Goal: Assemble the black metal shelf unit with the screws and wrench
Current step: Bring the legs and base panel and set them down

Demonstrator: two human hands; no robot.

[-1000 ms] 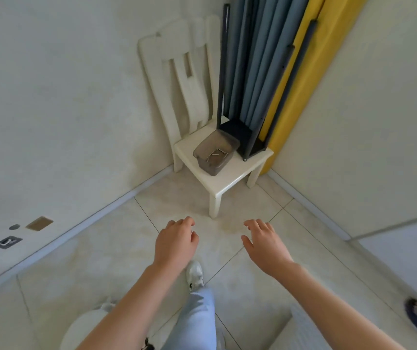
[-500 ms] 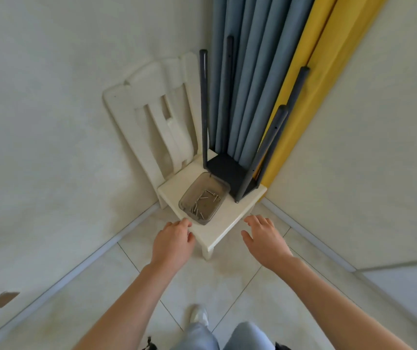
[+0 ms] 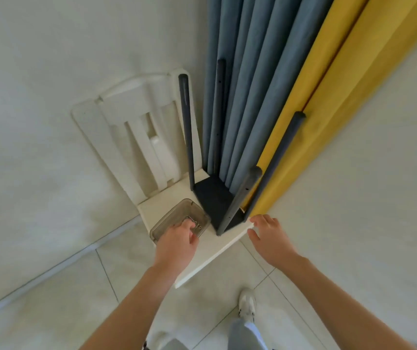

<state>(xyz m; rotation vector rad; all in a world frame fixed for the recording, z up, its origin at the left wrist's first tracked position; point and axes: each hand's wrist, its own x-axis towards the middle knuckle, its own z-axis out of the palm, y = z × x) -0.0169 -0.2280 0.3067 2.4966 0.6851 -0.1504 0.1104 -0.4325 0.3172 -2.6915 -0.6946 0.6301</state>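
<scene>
A black metal shelf unit (image 3: 215, 200) stands upside down on a white chair seat (image 3: 217, 245), its long black legs pointing up. Beside it on the left sits a clear brownish tray (image 3: 174, 218) with several screws (image 3: 195, 221) inside. My left hand (image 3: 177, 245) reaches into the tray, its fingertips down among the screws; whether it pinches one is hidden. My right hand (image 3: 269, 237) hovers with spread fingers over the seat's right front corner, just in front of the shelf base. No wrench is visible.
The white chair (image 3: 126, 137) stands in a room corner against a pale wall. Blue curtain folds (image 3: 247, 84) and a yellow curtain (image 3: 328, 92) hang right behind the shelf legs. Tiled floor and my white shoe (image 3: 247, 301) lie below.
I have stepped closer to the chair. My left hand moved forward from the seat's front edge into the screw tray. My right hand moved up to the seat's right corner.
</scene>
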